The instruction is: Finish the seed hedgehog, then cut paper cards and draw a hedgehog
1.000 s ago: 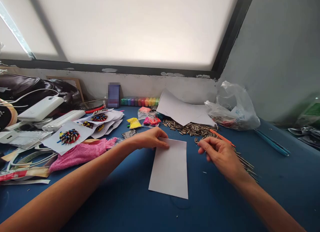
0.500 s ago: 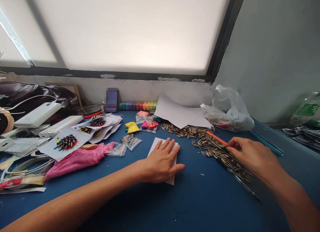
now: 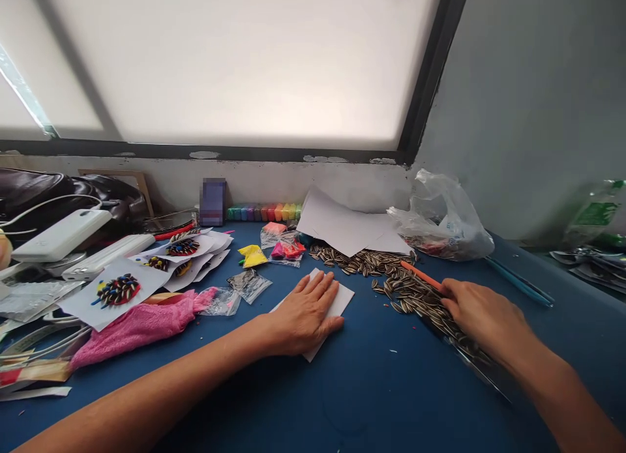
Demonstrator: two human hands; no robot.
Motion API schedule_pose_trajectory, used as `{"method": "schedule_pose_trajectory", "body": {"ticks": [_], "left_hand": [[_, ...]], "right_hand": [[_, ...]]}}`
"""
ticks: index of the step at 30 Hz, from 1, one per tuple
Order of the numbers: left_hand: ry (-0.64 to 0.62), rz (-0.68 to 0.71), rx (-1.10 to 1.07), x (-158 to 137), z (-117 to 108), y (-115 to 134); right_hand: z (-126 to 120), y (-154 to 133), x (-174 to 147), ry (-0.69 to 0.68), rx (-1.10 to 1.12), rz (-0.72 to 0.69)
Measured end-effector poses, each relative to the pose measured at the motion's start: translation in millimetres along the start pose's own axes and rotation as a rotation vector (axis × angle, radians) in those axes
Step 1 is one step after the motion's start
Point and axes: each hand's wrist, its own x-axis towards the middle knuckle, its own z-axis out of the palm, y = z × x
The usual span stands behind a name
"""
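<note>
My left hand (image 3: 303, 316) lies flat on a small white sheet of paper (image 3: 342, 303), fingers stretched out and pressing it to the blue table. The paper is turned at an angle, with its right part showing past my fingers. My right hand (image 3: 482, 313) is closed at the near end of a slim orange stick (image 3: 420, 274); its kind is unclear. That stick rests against a heap of striped sunflower seeds (image 3: 415, 296), which my right fingertips partly cover. Beneath the near seeds, the edge of a clear, shiny sheet or bag (image 3: 482, 371) shows.
White papers with seed-and-clay figures (image 3: 117, 293) lie left, beside a pink cloth (image 3: 141, 329) and white power banks (image 3: 63, 234). Small clay packets (image 3: 253, 256) sit mid-table. Larger white sheets (image 3: 352, 228) and a plastic bag (image 3: 445, 225) lie behind the seeds.
The paper under my left hand has turned clockwise, and the hand has shifted slightly left. My right fingers have closed further round the orange stick's end. The whole view has shifted slightly.
</note>
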Motion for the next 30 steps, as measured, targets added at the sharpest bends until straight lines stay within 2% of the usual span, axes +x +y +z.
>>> {"method": "schedule_pose_trajectory", "body": {"ticks": [2, 7, 9, 11, 12, 14, 17, 25, 27, 30], "left_hand": [[-0.004, 0.03, 0.0, -1, 0, -1], [-0.073, 0.28, -0.051, 0, -23, -7], [-0.044, 0.215, -0.088, 1, -27, -8], [0.016, 0.037, -0.083, 3, -22, -9], [0.007, -0.034, -0.066, 4, -17, -9], [0.001, -0.074, -0.021, 5, -7, -9], [-0.029, 0.045, -0.013, 4, -1, -9], [-0.019, 0.328, -0.025, 4, -12, -17], [-0.014, 0.311, -0.017, 4, -11, -15], [0.005, 0.134, 0.007, 4, -6, -11]], "right_hand": [[2, 1, 0, 0.042, 0.015, -0.005], [-2, -6, -5, 0.128, 0.156, -0.068], [-3, -16, -11, 0.097, 0.241, -0.146], [-1, -28, -19, 0.028, 0.313, -0.242], [1, -33, -23, -0.012, 0.337, -0.287], [7, -42, -29, -0.077, 0.362, -0.349], [17, -46, -35, -0.134, 0.355, -0.38], [25, -36, -32, -0.167, 0.29, -0.332], [25, -35, -32, -0.173, 0.275, -0.329], [26, -34, -32, -0.18, 0.257, -0.329]]}}
